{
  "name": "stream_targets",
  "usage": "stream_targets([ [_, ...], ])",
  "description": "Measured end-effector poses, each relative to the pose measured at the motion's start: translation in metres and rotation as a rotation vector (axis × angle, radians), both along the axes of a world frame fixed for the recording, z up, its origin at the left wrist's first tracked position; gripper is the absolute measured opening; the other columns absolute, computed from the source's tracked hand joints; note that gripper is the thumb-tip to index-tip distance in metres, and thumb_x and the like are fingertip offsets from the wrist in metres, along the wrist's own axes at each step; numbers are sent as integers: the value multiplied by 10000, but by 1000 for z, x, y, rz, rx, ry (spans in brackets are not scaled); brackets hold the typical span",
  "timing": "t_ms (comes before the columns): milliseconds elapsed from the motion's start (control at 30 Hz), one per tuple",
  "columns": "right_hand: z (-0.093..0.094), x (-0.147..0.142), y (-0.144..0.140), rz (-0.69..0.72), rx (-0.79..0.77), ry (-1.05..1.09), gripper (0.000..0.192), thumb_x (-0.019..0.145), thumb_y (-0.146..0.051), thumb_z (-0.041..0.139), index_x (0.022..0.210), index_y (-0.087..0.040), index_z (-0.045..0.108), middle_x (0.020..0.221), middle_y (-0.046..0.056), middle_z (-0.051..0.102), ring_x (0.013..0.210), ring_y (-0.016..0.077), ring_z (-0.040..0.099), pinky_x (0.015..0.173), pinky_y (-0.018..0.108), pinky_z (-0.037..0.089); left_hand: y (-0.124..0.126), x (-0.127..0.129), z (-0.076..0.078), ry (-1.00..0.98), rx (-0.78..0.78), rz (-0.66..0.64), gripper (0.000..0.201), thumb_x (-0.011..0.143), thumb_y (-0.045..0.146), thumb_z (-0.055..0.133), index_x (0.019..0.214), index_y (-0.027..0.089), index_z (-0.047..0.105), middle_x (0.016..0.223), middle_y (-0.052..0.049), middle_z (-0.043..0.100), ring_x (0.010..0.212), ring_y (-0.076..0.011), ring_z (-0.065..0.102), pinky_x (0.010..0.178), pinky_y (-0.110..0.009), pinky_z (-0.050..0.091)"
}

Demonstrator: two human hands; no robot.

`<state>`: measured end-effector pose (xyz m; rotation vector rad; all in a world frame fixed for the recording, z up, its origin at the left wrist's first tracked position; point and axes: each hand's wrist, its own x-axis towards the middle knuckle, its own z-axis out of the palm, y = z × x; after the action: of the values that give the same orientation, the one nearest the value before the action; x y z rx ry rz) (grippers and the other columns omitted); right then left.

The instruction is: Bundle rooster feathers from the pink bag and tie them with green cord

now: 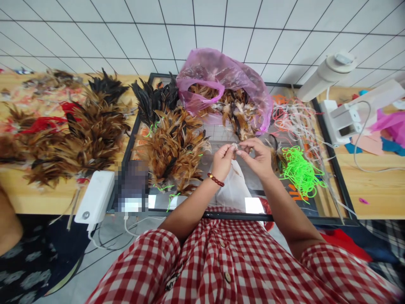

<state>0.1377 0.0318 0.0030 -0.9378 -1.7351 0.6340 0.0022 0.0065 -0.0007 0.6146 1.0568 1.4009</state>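
My left hand (223,159) and my right hand (255,157) meet over the glass-topped board, fingertips close together. Between them is a small pale, fluffy bit, perhaps the base of a feather; it is too small to make out. Both hands are closed in a pinch. Just beyond them a pink plastic bag (249,78) lies open, with loose brown and cream feathers (238,112) spilling from it. Left of my hands lies a heap of brown feather bunches (174,143), with bits of green cord among them. To the right sits a tangle of bright green cord (299,171).
White and pink strings (295,118) lie behind the green cord. A white bottle (327,76) and a white charger block (341,120) stand at the right. More feather bunches (91,135) cover the table at left, near a white power bank (96,196). Another person's arm (9,221) shows at far left.
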Motion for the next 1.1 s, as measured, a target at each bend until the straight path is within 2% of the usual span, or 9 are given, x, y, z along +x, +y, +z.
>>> stream_targets([
  [233,2,2,1,10,-61,40,200,874,-434,764,900,-235,763,870,41,709,719,154,615,690,337,536,-3,-2,-1,155,86,-54,351,875,314,745,580,179,611,566,34,533,609,-99,465,666,-241,370],
  [500,0,12,10,190,-242,102,327,844,-544,779,1001,-259,805,887,34,675,826,172,663,761,349,561,-4,-7,3,218,124,-154,298,841,368,761,626,187,661,555,37,561,587,-100,484,646,-242,380],
  [600,4,16,10,240,-233,52,310,871,-549,748,900,-244,799,887,44,683,860,183,669,824,373,562,-3,-10,2,228,155,-236,331,843,375,755,597,182,644,551,28,558,582,-102,491,644,-243,389],
  [667,4,16,10,211,-206,43,334,882,-562,729,832,-235,773,864,43,679,854,187,660,831,378,555,-2,-11,3,242,172,-256,268,843,363,753,654,185,686,605,13,618,622,-114,536,676,-244,418],
  [800,-1,11,12,99,-138,5,370,902,-596,688,808,-242,747,848,41,665,868,197,642,830,380,540,-1,-12,6,327,197,-183,112,794,281,802,880,212,783,829,-16,760,787,-153,633,793,-259,465],
  [867,-3,9,13,70,-119,-22,377,910,-600,675,815,-242,746,851,42,658,874,198,635,824,374,535,-1,-12,6,386,179,-177,40,783,232,803,809,208,785,740,-2,736,731,-143,618,758,-253,450],
  [933,0,9,12,46,-113,-39,376,915,-601,667,863,-238,747,870,43,657,850,192,629,795,360,531,0,-13,4,401,130,-136,85,792,206,786,710,198,768,618,18,675,642,-121,576,702,-244,426],
  [1000,6,14,6,46,-119,-108,375,898,-598,691,957,-231,744,910,47,666,801,181,616,757,346,522,3,-15,0,352,86,-57,123,808,216,775,687,195,766,583,26,649,615,-106,558,683,-238,421],
  [1100,13,28,-15,139,-169,-347,380,866,-570,742,1013,-220,731,935,52,683,748,173,602,731,335,500,7,-17,-4,206,34,43,120,804,280,796,721,196,776,588,27,643,616,-98,565,669,-233,433],
])
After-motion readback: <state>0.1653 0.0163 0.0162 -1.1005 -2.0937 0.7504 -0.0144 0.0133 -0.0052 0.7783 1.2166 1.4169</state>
